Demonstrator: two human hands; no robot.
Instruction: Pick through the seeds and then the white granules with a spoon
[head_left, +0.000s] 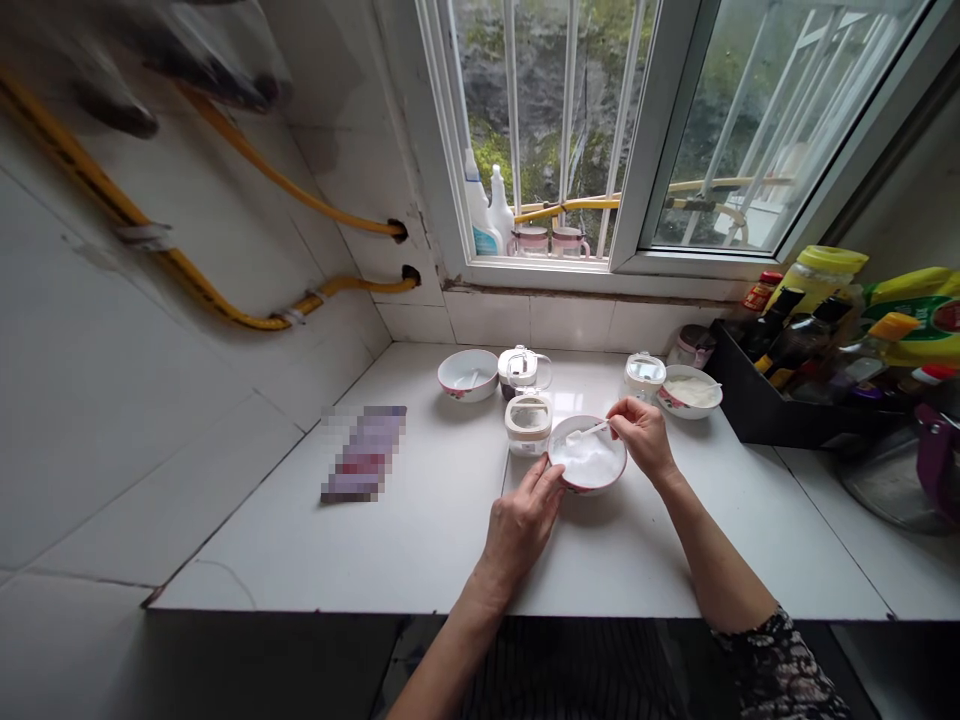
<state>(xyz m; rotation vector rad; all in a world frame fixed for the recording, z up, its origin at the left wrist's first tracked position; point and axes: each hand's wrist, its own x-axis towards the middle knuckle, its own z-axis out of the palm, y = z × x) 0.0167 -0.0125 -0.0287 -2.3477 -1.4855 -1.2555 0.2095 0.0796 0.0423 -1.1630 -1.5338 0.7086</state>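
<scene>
A white bowl with a red rim (pixel 592 486) stands on the counter, with fine white powder (pixel 589 462) inside. My left hand (pixel 523 522) grips the bowl's left rim, thumb and fingers on its edge. In my right hand (pixel 645 437) is a small white spoon (pixel 592 430), pinched by its handle, its head down at the powder. Just behind my left hand, touching or nearly touching the bowl, sits a clear jar with a cream lid (pixel 529 420). A second lidded jar (pixel 519 368) with dark contents is behind it.
At the back are an empty-looking bowl (pixel 468 378) with a spoon, another lidded jar (pixel 643 374) and a bowl of white powder (pixel 688 392). A black bin (pixel 780 425) of bottles and a pot (pixel 892 480) stand right. A pixelated flat item (pixel 365 455) lies left.
</scene>
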